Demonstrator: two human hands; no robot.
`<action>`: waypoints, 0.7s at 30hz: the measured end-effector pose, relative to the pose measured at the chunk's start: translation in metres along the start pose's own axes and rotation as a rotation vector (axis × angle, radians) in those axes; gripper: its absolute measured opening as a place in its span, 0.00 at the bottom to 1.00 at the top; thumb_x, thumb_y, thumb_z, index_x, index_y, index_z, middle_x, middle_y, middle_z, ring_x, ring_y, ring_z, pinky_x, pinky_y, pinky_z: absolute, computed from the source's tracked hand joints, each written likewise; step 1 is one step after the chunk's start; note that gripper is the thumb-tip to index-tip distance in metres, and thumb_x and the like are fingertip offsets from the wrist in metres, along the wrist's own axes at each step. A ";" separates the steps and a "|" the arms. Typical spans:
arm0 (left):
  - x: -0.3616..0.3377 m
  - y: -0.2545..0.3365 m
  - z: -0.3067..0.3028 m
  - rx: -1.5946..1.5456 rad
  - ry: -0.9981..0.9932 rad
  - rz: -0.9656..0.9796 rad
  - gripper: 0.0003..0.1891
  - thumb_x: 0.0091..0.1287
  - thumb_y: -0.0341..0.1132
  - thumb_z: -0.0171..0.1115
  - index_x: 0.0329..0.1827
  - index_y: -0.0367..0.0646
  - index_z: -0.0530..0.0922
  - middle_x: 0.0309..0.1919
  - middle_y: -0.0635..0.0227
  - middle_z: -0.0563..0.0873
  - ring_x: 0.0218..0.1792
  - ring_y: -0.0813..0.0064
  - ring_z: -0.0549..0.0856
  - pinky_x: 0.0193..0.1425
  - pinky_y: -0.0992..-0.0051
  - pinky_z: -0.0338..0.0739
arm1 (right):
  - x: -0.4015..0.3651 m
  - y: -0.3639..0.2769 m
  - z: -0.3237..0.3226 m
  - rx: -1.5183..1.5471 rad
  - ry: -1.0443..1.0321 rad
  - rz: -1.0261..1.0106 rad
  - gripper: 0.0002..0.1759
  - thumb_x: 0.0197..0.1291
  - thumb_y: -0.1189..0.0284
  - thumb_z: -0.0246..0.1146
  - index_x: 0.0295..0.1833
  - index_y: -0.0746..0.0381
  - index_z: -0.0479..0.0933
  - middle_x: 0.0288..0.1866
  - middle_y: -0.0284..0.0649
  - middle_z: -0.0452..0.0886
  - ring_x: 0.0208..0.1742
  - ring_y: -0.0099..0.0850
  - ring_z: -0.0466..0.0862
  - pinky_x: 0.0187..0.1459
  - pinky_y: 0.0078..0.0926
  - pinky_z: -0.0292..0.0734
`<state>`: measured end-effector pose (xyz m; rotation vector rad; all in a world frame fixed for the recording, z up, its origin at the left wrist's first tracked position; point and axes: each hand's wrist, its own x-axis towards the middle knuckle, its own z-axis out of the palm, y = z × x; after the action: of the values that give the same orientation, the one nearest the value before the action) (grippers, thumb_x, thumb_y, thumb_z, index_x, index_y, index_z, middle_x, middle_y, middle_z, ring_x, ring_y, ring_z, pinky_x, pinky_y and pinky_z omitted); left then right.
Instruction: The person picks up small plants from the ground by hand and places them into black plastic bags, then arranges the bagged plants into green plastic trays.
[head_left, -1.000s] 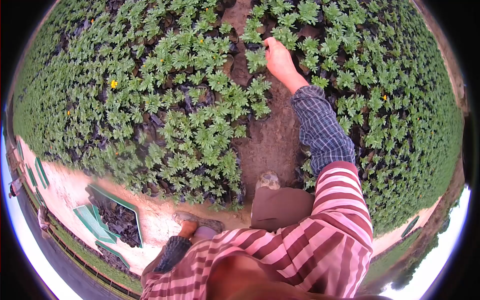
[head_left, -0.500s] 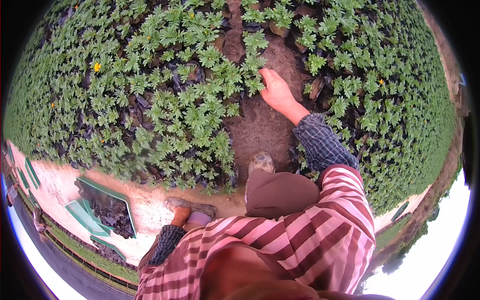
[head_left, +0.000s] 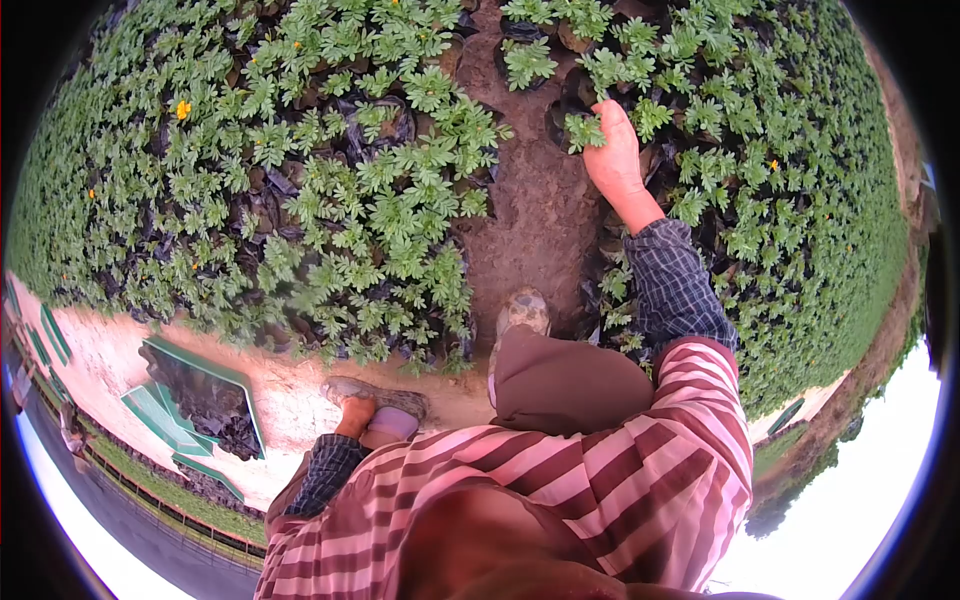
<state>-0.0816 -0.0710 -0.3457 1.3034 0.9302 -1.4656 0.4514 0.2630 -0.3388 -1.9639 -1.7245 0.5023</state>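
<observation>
My right hand (head_left: pixel 613 165) reaches over the right edge of the soil path, fingers closed at a small marigold plant (head_left: pixel 583 132) in a dark plastic bag. Its leaves show left of my fingers, while the exact grip on the bag or stem is partly hidden. Another bagged marigold plant (head_left: pixel 528 62) stands a little farther up the path, apart from my hand. Low on the left, my left hand (head_left: pixel 354 415) is beside my shoe (head_left: pixel 390 398); its fingers cannot be made out.
Dense beds of marigold plants in black bags line both sides of the soil path (head_left: pixel 530 220). My other shoe (head_left: pixel 525 310) rests on the path. At lower left lies a green-framed opening (head_left: pixel 250 385) in a pale surface, with dark material inside.
My right hand has moved right across the path, from the left bed's edge to the right bed's edge. A plant is at its fingers in both frames. The view has shifted slightly.
</observation>
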 end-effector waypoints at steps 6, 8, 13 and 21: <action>0.013 -0.010 0.021 0.024 0.039 0.043 0.19 0.70 0.43 0.46 0.55 0.44 0.77 0.46 0.55 0.84 0.50 0.55 0.83 0.55 0.53 0.72 | 0.006 -0.020 -0.009 -0.101 0.094 -0.071 0.14 0.53 0.80 0.59 0.47 0.64 0.72 0.43 0.47 0.75 0.46 0.45 0.77 0.46 0.39 0.75; 0.019 -0.012 0.027 0.031 0.056 0.052 0.18 0.69 0.43 0.49 0.55 0.44 0.77 0.46 0.55 0.85 0.50 0.56 0.83 0.54 0.53 0.73 | -0.006 -0.039 -0.012 -0.085 0.116 -0.186 0.12 0.55 0.79 0.60 0.46 0.62 0.73 0.40 0.43 0.76 0.41 0.39 0.79 0.42 0.35 0.75; 0.018 -0.015 0.031 0.022 0.112 0.056 0.18 0.65 0.41 0.54 0.54 0.43 0.77 0.44 0.55 0.85 0.49 0.55 0.83 0.53 0.54 0.74 | -0.034 -0.093 0.023 0.044 -0.277 -0.112 0.20 0.57 0.69 0.60 0.56 0.59 0.69 0.47 0.45 0.75 0.52 0.47 0.76 0.50 0.42 0.75; 0.021 -0.023 0.028 -0.068 0.220 0.059 0.20 0.56 0.37 0.60 0.52 0.43 0.77 0.44 0.53 0.84 0.48 0.53 0.82 0.52 0.57 0.75 | -0.020 -0.085 0.070 -0.068 -0.264 -0.044 0.16 0.54 0.79 0.53 0.51 0.66 0.70 0.45 0.56 0.76 0.48 0.53 0.78 0.50 0.44 0.74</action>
<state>-0.1113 -0.0942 -0.3633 1.4494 1.0654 -1.2521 0.3399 0.2594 -0.3484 -1.9736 -1.9635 0.7235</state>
